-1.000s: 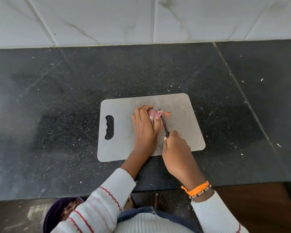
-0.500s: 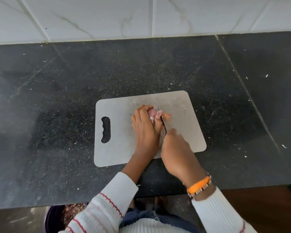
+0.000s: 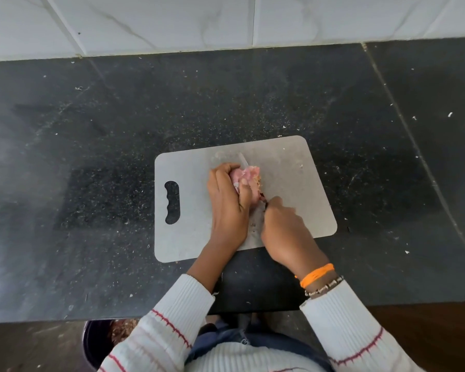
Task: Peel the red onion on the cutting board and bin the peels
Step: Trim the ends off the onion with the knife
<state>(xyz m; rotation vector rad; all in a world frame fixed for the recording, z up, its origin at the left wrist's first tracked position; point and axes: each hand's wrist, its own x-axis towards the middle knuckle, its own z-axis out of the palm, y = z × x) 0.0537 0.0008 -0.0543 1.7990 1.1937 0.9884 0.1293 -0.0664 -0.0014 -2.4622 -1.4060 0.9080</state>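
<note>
Pink flesh shows on the red onion (image 3: 246,175), held by your left hand (image 3: 230,208) on the cutting board (image 3: 301,189); your right hand (image 3: 285,229) grips the knife (image 3: 263,201). Peeling looks unfinished. Nothing shows whether its peels reached the bin (image 3: 97,342) below the counter (image 3: 91,146).

Cutting board (image 3: 293,183) lies on the counter (image 3: 91,157), the wall (image 3: 172,20) behind it. Onion (image 3: 246,174) sits on the board's middle. Bin (image 3: 91,342) stands below the counter edge, left of the board.
</note>
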